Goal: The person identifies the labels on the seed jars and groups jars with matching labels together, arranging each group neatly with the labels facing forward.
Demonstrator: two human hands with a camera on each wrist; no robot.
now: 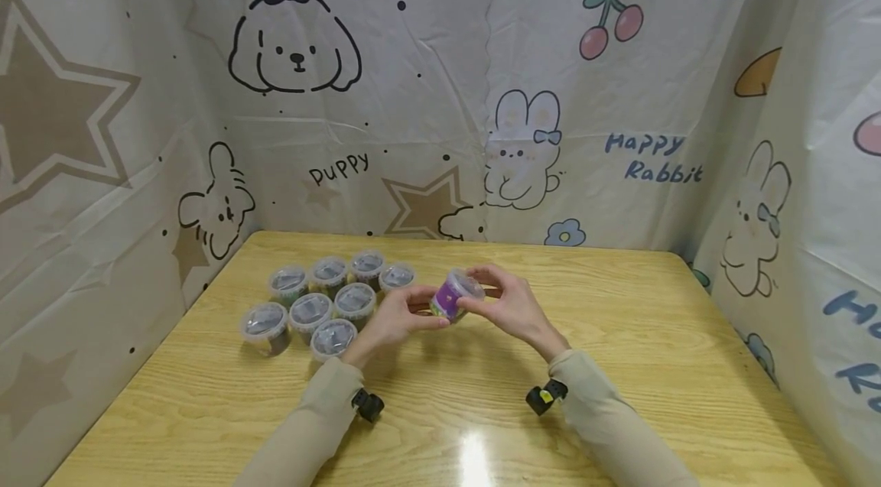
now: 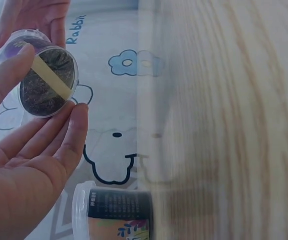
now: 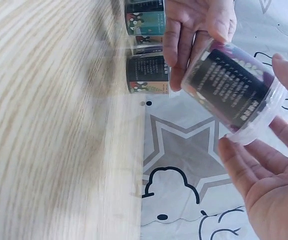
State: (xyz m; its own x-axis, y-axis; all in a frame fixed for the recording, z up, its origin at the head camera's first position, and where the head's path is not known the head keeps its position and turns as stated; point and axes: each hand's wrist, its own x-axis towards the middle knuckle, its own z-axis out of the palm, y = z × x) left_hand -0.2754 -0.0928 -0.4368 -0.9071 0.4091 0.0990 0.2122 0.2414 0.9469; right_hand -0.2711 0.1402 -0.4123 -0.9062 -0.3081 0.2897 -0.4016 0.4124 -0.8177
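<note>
Above the table, both hands hold a small plastic tub [image 1: 450, 299] with a purple label and clear lid, tilted. My left hand [image 1: 398, 316] grips its base end between thumb and fingers; in the left wrist view the clear base [image 2: 48, 82] shows dark contents and a pale strip. My right hand [image 1: 512, 307] pinches the lidded end, and the right wrist view shows its fingers around the translucent lid [image 3: 256, 120]. A black panel [image 3: 231, 85] with small white print is on the tub's side. Part of the purple label is hidden by fingers.
Several similar lidded tubs [image 1: 311, 311] stand grouped on the wooden table [image 1: 619, 319], left of the hands. The nearest one [image 1: 333, 338] is close to my left wrist. A printed cloth [image 1: 427, 89] hangs behind and at both sides.
</note>
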